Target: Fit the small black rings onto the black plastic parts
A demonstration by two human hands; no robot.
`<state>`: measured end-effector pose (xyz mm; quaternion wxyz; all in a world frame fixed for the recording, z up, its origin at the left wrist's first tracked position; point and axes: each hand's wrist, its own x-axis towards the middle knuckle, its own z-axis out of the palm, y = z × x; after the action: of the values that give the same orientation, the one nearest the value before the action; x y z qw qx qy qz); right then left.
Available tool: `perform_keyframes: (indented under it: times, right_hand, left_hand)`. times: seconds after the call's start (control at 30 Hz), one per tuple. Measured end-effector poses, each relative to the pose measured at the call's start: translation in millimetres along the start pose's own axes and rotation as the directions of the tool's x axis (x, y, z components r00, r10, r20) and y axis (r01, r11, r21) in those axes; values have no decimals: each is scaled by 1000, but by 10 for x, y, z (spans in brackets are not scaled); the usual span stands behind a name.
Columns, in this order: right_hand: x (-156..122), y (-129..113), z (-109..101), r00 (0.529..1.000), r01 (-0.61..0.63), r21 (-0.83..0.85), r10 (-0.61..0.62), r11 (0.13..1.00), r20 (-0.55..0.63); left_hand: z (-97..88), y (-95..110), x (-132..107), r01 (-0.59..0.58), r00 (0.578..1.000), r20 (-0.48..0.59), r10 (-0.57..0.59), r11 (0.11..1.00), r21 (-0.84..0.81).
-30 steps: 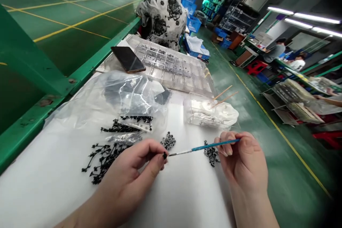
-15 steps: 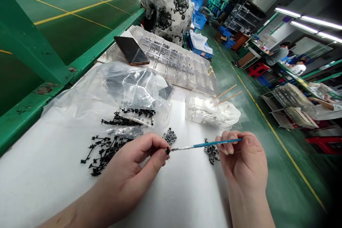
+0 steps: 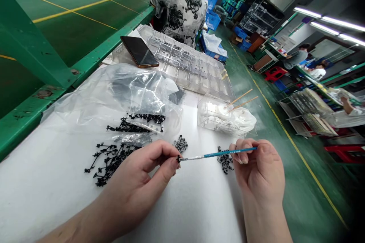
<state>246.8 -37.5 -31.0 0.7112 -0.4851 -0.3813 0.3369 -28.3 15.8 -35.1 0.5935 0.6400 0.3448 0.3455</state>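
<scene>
Between thumb and fingertips my left hand point(image 3: 151, 171) pinches a small black part point(image 3: 178, 158), mostly covered by the fingers. My right hand point(image 3: 258, 163) is closed on the blue handle of a thin paintbrush point(image 3: 218, 154), held almost level. The brush's tip meets the black part. Left of my left hand lies a pile of black branched plastic parts point(image 3: 110, 163). Small grey-and-black rings point(image 3: 181, 144) are heaped just behind the fingertips. Another heap of small dark parts point(image 3: 225, 162) sits beneath the brush, beside my right hand.
A clear plastic bag point(image 3: 114, 87) covers the table's left back. Behind it are a phone point(image 3: 139, 51) and a compartmented clear tray point(image 3: 188, 64). A clear box point(image 3: 211, 115) with white material and two wooden sticks stands right. A person in a floral top point(image 3: 182, 7) sits beyond.
Both hands stay nearly still, with the brush tip still at the black part. The view has shifted very slightly.
</scene>
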Motion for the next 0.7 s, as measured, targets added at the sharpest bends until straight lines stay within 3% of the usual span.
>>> perform_keyframes:
  times: [0.57, 0.7]
  right_hand:
    - [9, -20, 3, 1000, 16, 0, -16, 1000, -4]
    - [144, -81, -139, 980, 74, 64, -60, 995, -192]
  left_hand:
    - [-6, 9, 14, 20, 1000, -2, -20, 1000, 3]
    - [-22, -30, -7, 52, 999, -3, -52, 998, 41]
